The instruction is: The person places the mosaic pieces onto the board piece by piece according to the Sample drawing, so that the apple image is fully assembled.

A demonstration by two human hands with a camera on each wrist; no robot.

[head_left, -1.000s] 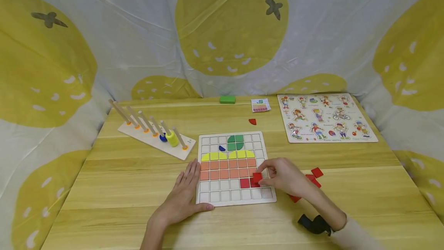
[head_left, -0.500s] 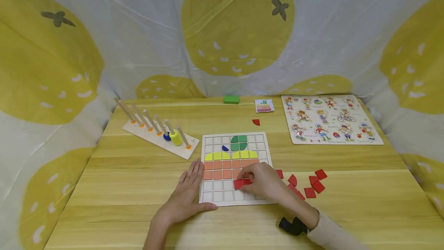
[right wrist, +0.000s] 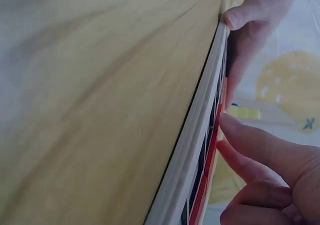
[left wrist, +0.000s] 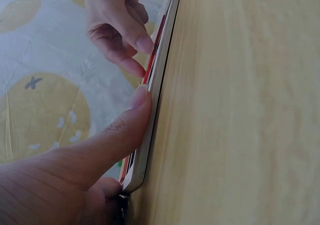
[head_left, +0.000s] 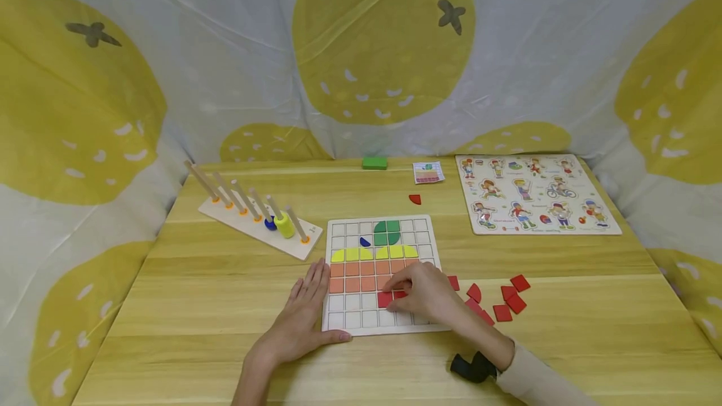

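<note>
A white wooden grid board (head_left: 352, 319) lies on the table, with green leaf-like pieces (head_left: 387, 232), a small blue piece (head_left: 365, 241), yellow pieces (head_left: 352, 254) and rows of orange squares (head_left: 352, 284) in its cells. My left hand (head_left: 299, 315) rests along the board's left side, fingers straight and thumb at the near edge. My right hand (head_left: 425, 294) reaches over the board from the right. Its thumb and index finger pinch a red square tile (head_left: 384, 300) at the row's left end. Other red tiles (right wrist: 200, 195) line that row in the right wrist view; the hand partly covers them.
Loose red tiles (head_left: 502, 313) lie right of the board, and a red quarter piece (head_left: 415, 199) behind it. A pattern card (head_left: 429, 172), green block (head_left: 375, 163) and picture puzzle (head_left: 536, 196) stand farther back. A peg stand (head_left: 265, 230) is left; a black object (head_left: 472, 368) lies in front.
My right hand has moved left along the red row, bringing a red tile down into the cell at its left end. Over the last half second it barely moves. My left hand stays put.
</note>
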